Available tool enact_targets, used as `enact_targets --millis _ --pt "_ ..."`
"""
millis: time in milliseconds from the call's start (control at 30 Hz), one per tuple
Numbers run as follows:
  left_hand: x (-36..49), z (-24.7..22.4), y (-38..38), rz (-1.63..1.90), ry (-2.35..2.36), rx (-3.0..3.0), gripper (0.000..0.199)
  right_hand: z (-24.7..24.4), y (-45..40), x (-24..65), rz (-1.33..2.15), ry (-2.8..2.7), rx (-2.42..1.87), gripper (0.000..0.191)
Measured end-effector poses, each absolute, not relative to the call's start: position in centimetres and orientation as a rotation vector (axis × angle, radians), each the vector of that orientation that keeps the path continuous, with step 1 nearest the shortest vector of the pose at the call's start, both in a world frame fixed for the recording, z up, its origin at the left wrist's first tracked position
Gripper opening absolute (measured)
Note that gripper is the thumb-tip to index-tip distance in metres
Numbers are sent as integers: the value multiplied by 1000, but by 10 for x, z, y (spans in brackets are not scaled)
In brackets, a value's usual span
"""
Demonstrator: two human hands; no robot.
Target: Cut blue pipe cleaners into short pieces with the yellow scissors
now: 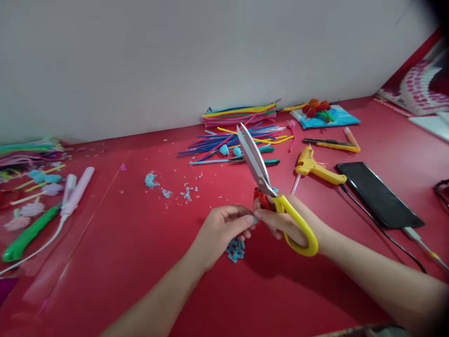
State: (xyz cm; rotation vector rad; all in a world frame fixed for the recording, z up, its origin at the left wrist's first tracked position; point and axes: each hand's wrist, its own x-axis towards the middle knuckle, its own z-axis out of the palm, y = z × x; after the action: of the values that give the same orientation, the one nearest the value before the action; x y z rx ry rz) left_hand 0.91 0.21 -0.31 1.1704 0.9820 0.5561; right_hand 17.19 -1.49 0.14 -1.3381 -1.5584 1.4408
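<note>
My left hand (228, 227) is closed in a pinch on a small light-blue piece (255, 219). The fingertips of my right hand (277, 220) meet it there, and that hand also carries a pair of scissors (254, 161) with yellow handles. The blades point up and away, slightly apart. A red part (263, 199) shows beside the fingers below the blades; what it belongs to is unclear. Under my hands lies a small pile of cut light-blue pieces (235, 250), partly covered by my left fingers. Light-blue fluff (150, 180) and scraps are scattered farther left.
Pipe cleaners (238, 114) lie bundled by the wall, with loose ones and pliers (271, 163) in front. On the right are a yellow glue gun (317, 171), a phone (379, 194) on a cable and a blue packet (326, 117). A pink corded tool (79, 192) and a green-handled tool (31, 234) lie left.
</note>
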Motion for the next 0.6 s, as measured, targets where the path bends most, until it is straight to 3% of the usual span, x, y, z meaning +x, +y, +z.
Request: enact_targets --millis 333,600 --pt "7 -9 5 558 965 1090 14 -1 -12 172 1381 -1567 -1394 18" --pt "13 0 2 603 1081 1298 9 -12 -17 170 1356 -1513 -1457 7"
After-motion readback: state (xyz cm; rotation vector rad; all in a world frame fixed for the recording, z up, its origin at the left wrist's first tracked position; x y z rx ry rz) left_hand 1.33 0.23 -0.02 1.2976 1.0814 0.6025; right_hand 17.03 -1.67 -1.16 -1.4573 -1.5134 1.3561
